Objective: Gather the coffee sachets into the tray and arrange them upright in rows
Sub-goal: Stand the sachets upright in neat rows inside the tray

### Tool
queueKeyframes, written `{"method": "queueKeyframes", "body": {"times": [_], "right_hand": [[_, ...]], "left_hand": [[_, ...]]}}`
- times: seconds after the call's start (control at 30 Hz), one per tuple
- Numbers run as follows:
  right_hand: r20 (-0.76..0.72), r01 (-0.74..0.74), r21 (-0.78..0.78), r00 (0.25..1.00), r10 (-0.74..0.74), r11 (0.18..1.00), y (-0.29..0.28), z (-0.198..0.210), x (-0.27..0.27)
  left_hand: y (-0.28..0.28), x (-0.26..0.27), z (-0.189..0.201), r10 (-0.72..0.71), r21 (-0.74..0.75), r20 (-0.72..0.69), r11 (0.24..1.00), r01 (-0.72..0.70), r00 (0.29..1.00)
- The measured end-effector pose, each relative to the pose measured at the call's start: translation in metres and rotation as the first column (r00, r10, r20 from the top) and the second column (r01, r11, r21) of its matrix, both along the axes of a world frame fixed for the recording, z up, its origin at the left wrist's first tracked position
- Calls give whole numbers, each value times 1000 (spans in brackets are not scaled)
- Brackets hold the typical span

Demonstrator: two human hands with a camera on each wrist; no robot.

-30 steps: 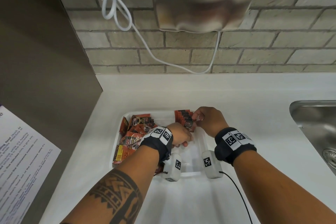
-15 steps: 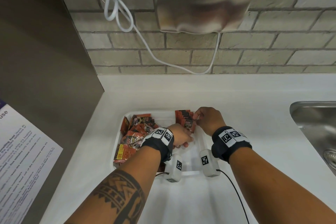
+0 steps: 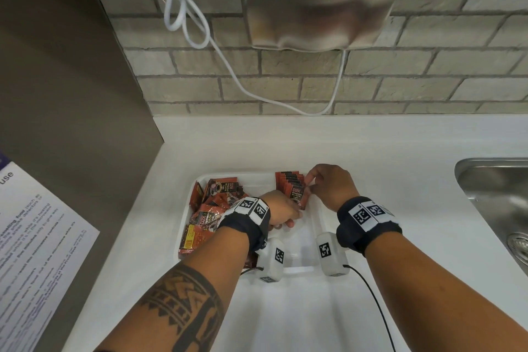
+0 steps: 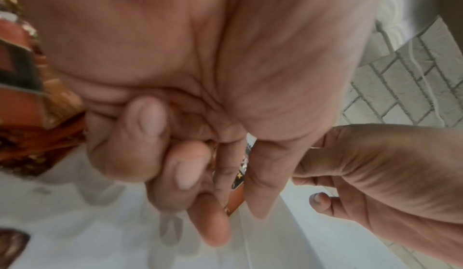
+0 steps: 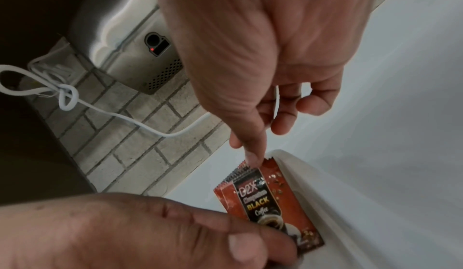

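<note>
A white tray (image 3: 300, 250) lies on the white counter. Loose red coffee sachets (image 3: 211, 208) are piled in its left half. A row of upright sachets (image 3: 287, 181) stands at its back right corner. My left hand (image 3: 288, 217) pinches the front sachet (image 3: 297, 194) of that row, thumb on its printed face (image 5: 265, 200). The sachet's orange edge (image 4: 236, 198) shows between the curled fingers. My right hand (image 3: 310, 184) touches the row's top edge with one fingertip (image 5: 253, 158). Its other fingers are loosely curled and hold nothing.
A steel sink (image 3: 497, 194) is set into the counter at the right. A hand dryer (image 3: 323, 0) and its white cable (image 3: 228, 66) hang on the brick wall behind. A printed notice (image 3: 37, 237) hangs on the dark panel at the left.
Both hands stay at the upright row at the tray's back right. The right hand has shifted slightly along the row's top; nothing was picked up or let go.
</note>
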State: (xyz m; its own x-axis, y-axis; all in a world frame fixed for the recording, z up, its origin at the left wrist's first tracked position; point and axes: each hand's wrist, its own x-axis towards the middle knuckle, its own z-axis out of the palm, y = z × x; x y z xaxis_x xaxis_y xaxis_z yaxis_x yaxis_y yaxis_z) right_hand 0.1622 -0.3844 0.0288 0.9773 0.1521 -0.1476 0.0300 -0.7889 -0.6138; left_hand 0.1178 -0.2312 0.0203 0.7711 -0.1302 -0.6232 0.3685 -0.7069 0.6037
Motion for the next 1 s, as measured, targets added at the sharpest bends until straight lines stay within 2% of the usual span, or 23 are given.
{"method": "queueKeyframes", "body": {"times": [0.1,0.2,0.3,0.4,0.5,0.6,0.7,0.87,1.0], "right_hand": [[7,-4,51,1000,3,999,-2,7,-3],[-38,-41,76,998,44,996,5,19,-11],[-147,-219,-23,966,213,975,21,32,-28],[-317,-347,-17,891,324,938,40,28,-45],[-408,-335,-26,864,295,942,62,14,-55],[-385,-287,-36,888,252,957,83,2,-59],[-395,-221,-6,897,200,975,99,-4,-60],[-357,-191,-8,918,176,982,113,-7,-60],[-338,-202,-23,923,183,979,113,-9,-60]], "left_hand": [[11,-1,15,19,-20,44,1000,-18,999],[33,-1,35,68,-33,166,997,-63,984],[66,-8,50,124,-25,285,992,-122,950],[96,-24,55,152,23,364,985,-172,919],[113,-38,47,103,105,397,982,-157,912],[119,-47,40,58,148,414,980,-130,908],[120,-50,34,-68,254,418,966,-45,906],[116,-56,23,-240,365,361,926,100,901],[105,-57,15,-354,485,241,851,204,904]]}}
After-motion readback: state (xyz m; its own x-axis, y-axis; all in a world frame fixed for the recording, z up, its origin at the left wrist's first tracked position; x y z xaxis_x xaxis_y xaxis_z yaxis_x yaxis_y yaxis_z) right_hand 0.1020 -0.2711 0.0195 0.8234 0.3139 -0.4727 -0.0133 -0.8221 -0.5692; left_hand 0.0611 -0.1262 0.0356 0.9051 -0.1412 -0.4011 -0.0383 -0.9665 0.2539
